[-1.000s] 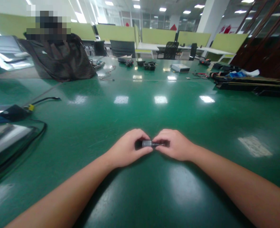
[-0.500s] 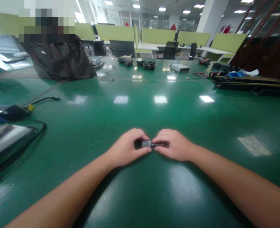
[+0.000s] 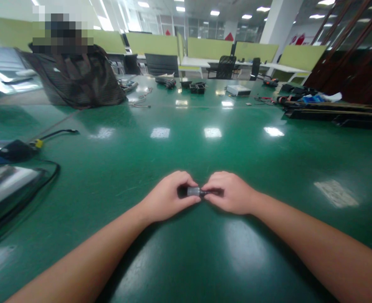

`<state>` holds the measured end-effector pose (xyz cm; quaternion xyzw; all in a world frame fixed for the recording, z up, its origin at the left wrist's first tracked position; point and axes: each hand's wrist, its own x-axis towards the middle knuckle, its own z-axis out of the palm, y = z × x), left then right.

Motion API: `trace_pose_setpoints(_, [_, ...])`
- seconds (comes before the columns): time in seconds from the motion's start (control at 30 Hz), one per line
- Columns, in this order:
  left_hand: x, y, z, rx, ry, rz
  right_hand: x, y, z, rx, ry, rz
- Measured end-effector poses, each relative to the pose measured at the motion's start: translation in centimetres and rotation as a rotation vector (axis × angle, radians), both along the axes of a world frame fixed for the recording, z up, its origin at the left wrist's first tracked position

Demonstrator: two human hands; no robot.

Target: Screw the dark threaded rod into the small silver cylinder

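Note:
A small grey cylinder with a thin, dark, ridged shaft at its right end lies sideways between my hands, low over the green table. My left hand is closed round the cylinder, thumb on the near side and fingertips on the far side. The fingertips and thumb of my right hand pinch the dark shaft. My two sets of fingertips almost meet. Part of the piece is hidden inside each grip, and its exact kind is too small to make out.
At the left lie a framed panel, a black cable and a blue-and-black device. Farther back stands a dark bag. A white box and black parts sit at the far edge, long black strips at the right.

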<state>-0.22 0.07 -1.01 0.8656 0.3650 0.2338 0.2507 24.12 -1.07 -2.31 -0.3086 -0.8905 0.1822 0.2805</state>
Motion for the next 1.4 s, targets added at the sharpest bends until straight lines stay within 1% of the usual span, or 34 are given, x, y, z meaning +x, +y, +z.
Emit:
trace_pose_setpoints(0.33, [0.06,-0.08,0.09,-0.001,-0.002,0.004,0.16,0.03,0.28,-0.031,-0.002,-0.002])
trace_pose_setpoints(0.8, [0.02,-0.07,0.06,-0.018,-0.004,0.004,0.33,0.12,0.16,-0.067,-0.002,-0.025])
trace_pose_setpoints(1.13, [0.04,-0.08,0.06,-0.004,-0.001,0.001,0.28,0.14,0.26,-0.059,-0.026,-0.098])
trace_pose_setpoints(1.4, [-0.01,-0.01,-0.04,-0.004,0.009,0.003,0.31,0.13,0.11,-0.06,-0.022,-0.11])
